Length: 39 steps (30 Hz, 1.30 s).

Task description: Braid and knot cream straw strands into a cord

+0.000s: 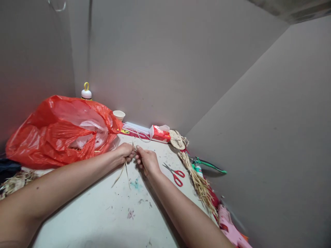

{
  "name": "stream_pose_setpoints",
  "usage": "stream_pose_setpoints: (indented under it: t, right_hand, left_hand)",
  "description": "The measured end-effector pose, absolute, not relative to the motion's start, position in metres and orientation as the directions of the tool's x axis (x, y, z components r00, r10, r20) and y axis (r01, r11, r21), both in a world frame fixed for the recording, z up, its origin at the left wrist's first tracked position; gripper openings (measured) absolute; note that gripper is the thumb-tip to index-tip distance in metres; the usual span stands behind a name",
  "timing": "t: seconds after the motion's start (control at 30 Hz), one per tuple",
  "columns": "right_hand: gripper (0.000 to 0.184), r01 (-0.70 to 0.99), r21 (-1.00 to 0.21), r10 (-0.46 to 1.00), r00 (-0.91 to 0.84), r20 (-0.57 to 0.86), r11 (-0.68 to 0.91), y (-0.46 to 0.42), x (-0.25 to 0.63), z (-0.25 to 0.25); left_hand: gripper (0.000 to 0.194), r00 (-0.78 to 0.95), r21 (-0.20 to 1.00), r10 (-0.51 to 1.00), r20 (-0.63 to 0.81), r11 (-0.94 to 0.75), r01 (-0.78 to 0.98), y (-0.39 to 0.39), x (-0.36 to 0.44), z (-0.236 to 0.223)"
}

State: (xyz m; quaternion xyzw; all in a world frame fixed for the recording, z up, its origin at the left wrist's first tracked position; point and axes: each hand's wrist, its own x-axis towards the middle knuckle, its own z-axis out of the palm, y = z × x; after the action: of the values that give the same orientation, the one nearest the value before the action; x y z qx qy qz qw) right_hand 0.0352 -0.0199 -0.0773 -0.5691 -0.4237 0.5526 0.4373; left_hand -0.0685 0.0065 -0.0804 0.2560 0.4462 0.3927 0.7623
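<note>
While I look down, straw strands (119,175): pinched by my left hand (126,153) and right hand (148,162) over the counter (98,213).
Scissors (172,171): near right hand.
Straw bundle (199,182): along right edge.
Red bag (59,137): far left corner.

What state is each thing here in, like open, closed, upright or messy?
Left hand: pinching straw strands
Right hand: pinching, fingertips near left hand's
Scissors: slightly open, lying flat
Red bag: crumpled, mouth open
Cup: upright, uncovered
Tissue pack: opened
Bottle: upright, capped
Table: stained
</note>
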Motion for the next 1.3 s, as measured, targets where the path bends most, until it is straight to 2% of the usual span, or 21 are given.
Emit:
stream_pose_setpoints:
  t: [0.13, 0.3, 0.37, 0.57, 0.77, 0.83, 0.9, 0.97, 1.03, 1.1, 1.2, 1.3]
  right_hand:
    - [0.029, -0.045, -0.966, 0.967, 0.032, -0.254, -0.253, -0.016, 0.037, -0.082]
    - [0.029, -0.115, -0.993, 0.986, 0.165, 0.014, 0.033, -0.028, 0.064, -0.064]
    - [0.027, -0.146, -0.986, 0.984, 0.171, 0.051, 0.077, -0.030, 0.082, -0.051]
    - [0.030, -0.292, -0.956, 1.000, -0.001, -0.020, -0.020, -0.017, 0.126, -0.012]
    - [0.036, -0.145, -0.989, 0.987, -0.160, 0.020, -0.003, 0.011, 0.128, -0.012]
    - [0.036, -0.098, -0.994, 0.976, -0.218, -0.019, -0.041, 0.020, 0.120, -0.025]
    - [0.037, -0.094, -0.991, 0.962, -0.265, -0.070, -0.098, 0.026, 0.113, -0.038]
    - [0.038, -0.121, -0.989, 0.969, -0.241, -0.053, -0.084, 0.030, 0.109, -0.047]
    - [0.035, -0.166, -0.986, 0.987, -0.149, 0.053, 0.028, 0.029, 0.111, -0.047]
    - [0.030, -0.203, -0.951, 0.970, -0.006, 0.241, 0.235, 0.026, 0.115, -0.040]
    - [0.021, -0.151, -0.813, 0.824, 0.188, 0.535, 0.562, 0.017, 0.120, -0.025]
    - [0.014, -0.067, -0.738, 0.740, 0.117, 0.662, 0.671, 0.009, 0.118, -0.019]
  left_hand:
    - [0.024, 0.223, 0.784, 0.840, -0.495, 0.542, -0.301, 0.004, -0.065, -0.078]
    - [0.019, 0.234, 0.767, 0.810, -0.537, 0.585, -0.264, 0.005, -0.068, -0.071]
    - [0.018, 0.255, 0.747, 0.785, -0.565, 0.618, -0.246, 0.006, -0.070, -0.068]
    - [0.017, 0.311, 0.716, 0.735, -0.602, 0.670, -0.197, 0.011, -0.075, -0.066]
    - [0.016, 0.371, 0.709, 0.724, -0.582, 0.675, -0.205, 0.012, -0.075, -0.068]
    - [0.014, 0.368, 0.715, 0.731, -0.575, 0.668, -0.208, 0.011, -0.075, -0.068]
    - [0.012, 0.343, 0.732, 0.748, -0.568, 0.650, -0.204, 0.010, -0.074, -0.068]
    - [0.011, 0.330, 0.750, 0.763, -0.555, 0.631, -0.197, 0.009, -0.074, -0.067]
    - [0.012, 0.330, 0.759, 0.769, -0.547, 0.622, -0.192, 0.009, -0.073, -0.066]
    - [0.013, 0.336, 0.757, 0.765, -0.549, 0.626, -0.188, 0.008, -0.073, -0.064]
    - [0.014, 0.337, 0.756, 0.760, -0.555, 0.630, -0.178, 0.008, -0.072, -0.063]
    - [0.013, 0.328, 0.757, 0.765, -0.553, 0.627, -0.184, 0.008, -0.071, -0.062]
